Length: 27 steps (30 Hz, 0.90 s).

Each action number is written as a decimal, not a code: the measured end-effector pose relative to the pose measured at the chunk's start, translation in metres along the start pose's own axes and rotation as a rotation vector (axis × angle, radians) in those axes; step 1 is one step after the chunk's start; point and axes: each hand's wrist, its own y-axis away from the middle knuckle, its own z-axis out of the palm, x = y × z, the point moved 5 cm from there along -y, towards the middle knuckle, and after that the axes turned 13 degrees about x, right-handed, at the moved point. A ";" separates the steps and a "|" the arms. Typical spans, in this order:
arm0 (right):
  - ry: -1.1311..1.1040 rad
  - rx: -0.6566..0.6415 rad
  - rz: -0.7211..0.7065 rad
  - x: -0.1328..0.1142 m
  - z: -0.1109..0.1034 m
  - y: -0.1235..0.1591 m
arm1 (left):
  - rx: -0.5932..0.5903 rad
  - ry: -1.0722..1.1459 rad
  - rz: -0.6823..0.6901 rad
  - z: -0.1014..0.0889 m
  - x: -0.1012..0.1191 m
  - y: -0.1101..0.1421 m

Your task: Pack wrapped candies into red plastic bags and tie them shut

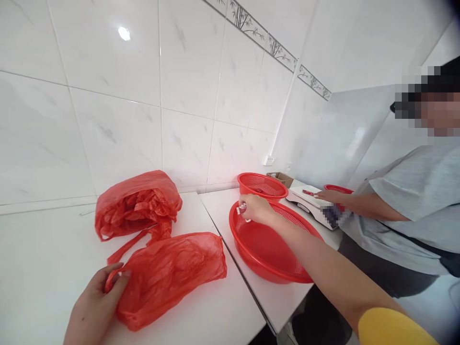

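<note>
My left hand (97, 299) rests on the near end of a red plastic bag bundle (168, 275) lying on the white table, its fingers curled round the bag's edge. A second, fuller red bag bundle (136, 203) lies behind it near the wall. My right hand (253, 209) reaches over the far rim of a large red perforated basket (273, 249) and pinches a small white and red item (242, 207) between its fingers.
A smaller red basket (262, 184) stands behind the large one, with a cardboard box (281, 178) beyond it. A co-worker in a grey shirt at the right has a hand (328, 196) on a white scale (312, 203). Tiled walls close the back.
</note>
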 end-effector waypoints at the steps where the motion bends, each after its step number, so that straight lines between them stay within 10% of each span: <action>1: -0.026 0.018 -0.052 -0.015 -0.002 -0.001 | 0.005 0.003 -0.007 0.000 0.000 0.000; 8: -0.223 -0.096 -0.742 -0.178 0.051 0.042 | 0.005 0.072 0.015 -0.012 0.014 0.009; 13: -0.012 -0.180 -0.799 -0.207 0.093 0.047 | -0.010 0.177 0.012 -0.016 0.018 0.014; 18: -0.325 -0.232 -0.622 -0.175 0.041 0.048 | -0.020 0.290 -0.027 -0.016 0.018 0.015; 23: -0.311 -0.058 -0.188 -0.086 -0.028 0.047 | -0.018 0.356 -0.024 -0.015 0.014 0.015; 27: -0.102 -0.153 -0.006 0.014 -0.006 0.062 | -0.020 0.401 0.002 -0.012 0.011 0.014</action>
